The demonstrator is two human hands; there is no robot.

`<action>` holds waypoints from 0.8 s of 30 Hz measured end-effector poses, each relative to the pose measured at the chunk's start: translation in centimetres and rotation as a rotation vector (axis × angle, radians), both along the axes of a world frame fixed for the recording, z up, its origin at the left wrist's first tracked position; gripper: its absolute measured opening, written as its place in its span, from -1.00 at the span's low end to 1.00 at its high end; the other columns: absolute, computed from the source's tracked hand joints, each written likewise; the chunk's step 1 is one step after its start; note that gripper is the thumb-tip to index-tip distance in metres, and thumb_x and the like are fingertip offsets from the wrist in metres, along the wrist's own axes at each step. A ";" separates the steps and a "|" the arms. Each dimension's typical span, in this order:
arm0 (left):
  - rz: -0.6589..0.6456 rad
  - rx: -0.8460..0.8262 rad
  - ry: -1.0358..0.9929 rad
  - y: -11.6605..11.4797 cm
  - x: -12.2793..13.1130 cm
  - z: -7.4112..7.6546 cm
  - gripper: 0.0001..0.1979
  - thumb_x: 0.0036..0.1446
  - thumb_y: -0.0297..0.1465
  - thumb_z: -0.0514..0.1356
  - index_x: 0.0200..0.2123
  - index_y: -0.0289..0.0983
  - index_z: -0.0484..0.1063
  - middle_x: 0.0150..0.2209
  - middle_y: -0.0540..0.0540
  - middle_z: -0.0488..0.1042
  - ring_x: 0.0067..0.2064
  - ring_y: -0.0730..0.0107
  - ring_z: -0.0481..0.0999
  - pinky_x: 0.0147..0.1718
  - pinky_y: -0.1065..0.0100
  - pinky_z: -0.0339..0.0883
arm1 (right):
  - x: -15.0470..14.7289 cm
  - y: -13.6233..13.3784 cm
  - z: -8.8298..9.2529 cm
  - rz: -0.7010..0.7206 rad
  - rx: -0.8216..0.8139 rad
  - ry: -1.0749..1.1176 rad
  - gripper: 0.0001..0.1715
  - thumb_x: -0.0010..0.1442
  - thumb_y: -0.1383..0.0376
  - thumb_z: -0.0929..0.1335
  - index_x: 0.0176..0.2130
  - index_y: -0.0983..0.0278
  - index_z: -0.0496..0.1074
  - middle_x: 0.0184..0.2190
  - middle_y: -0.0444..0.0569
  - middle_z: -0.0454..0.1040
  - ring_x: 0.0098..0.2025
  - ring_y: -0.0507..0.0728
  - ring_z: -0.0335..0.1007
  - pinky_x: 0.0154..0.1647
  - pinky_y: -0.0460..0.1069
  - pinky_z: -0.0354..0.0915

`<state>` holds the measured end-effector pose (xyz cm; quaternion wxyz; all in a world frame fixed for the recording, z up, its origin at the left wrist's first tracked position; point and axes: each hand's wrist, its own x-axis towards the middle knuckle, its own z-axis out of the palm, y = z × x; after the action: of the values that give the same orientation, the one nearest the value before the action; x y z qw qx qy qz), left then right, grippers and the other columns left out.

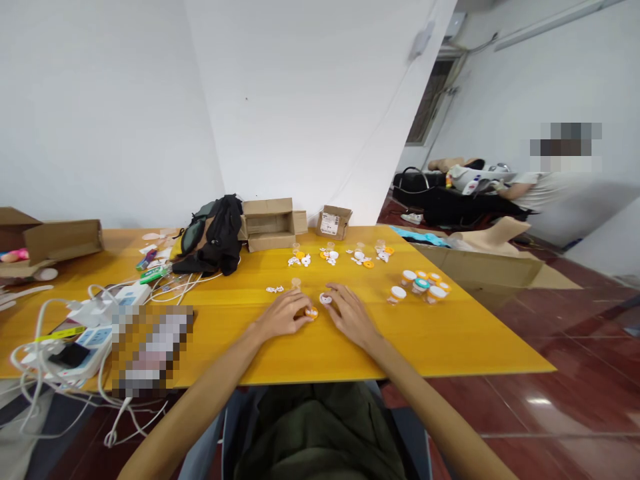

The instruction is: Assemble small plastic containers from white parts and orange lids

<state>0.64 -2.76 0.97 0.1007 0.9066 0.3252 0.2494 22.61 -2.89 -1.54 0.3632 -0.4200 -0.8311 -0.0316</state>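
Observation:
At the middle of the wooden table, my left hand [285, 315] grips a small orange ring-shaped part [312, 313] with white on it between thumb and fingers. My right hand [353, 315] has its thumb and fingers curled around a white round cap-like part [325, 299], a short way to the right. Just beyond the left hand stands a small clear cup [296, 284], beside a little cluster of white pieces [275, 289]. Farther back lie several groups of white and orange parts [359, 257] with clear cups.
Several small jars with white, orange or teal lids [421, 285] stand at the right. Cardboard boxes [271, 227] and a black bag [220, 233] line the back. A power strip [107, 327] with tangled cables and a blurred phone-like object [155, 350] occupy the left. Another person sits far right.

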 end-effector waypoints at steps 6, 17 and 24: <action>0.046 -0.041 -0.001 -0.2 -0.1 0.2 -0.92 0.20 -0.36 0.20 -0.22 -0.18 0.39 -0.21 -0.08 0.50 -0.10 0.21 0.48 -0.06 0.25 0.34 | -0.1 0.7 -0.1 0.039 -0.192 0.065 -0.78 0.28 0.34 0.25 -0.21 0.17 0.47 -0.14 0.04 0.56 -0.09 0.21 0.48 -0.02 0.11 0.39; 0.075 -0.080 -0.006 -0.4 0.1 0.6 -0.85 0.15 -0.39 0.24 -0.21 -0.17 0.34 -0.18 -0.08 0.46 -0.07 0.19 0.48 -0.05 0.23 0.34 | 0.2 1.2 0.8 0.154 -0.679 0.716 -0.42 0.06 -0.22 0.36 -0.44 0.24 0.44 -0.49 -0.04 0.53 -0.42 0.15 0.44 -0.33 0.03 0.39; 0.079 -0.101 -0.011 -0.5 0.1 0.7 -0.80 0.12 -0.39 0.26 -0.20 -0.18 0.31 -0.17 -0.08 0.46 -0.06 0.16 0.47 -0.05 0.21 0.34 | -0.6 0.8 1.3 0.216 -0.827 0.779 -0.38 0.01 -0.25 0.38 -0.43 0.25 0.48 -0.53 -0.05 0.53 -0.44 0.12 0.44 -0.37 0.01 0.37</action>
<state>0.76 -3.29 1.63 0.1381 0.8854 0.3724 0.2414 22.06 -2.04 -0.27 0.4491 -0.4203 -0.6177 0.4899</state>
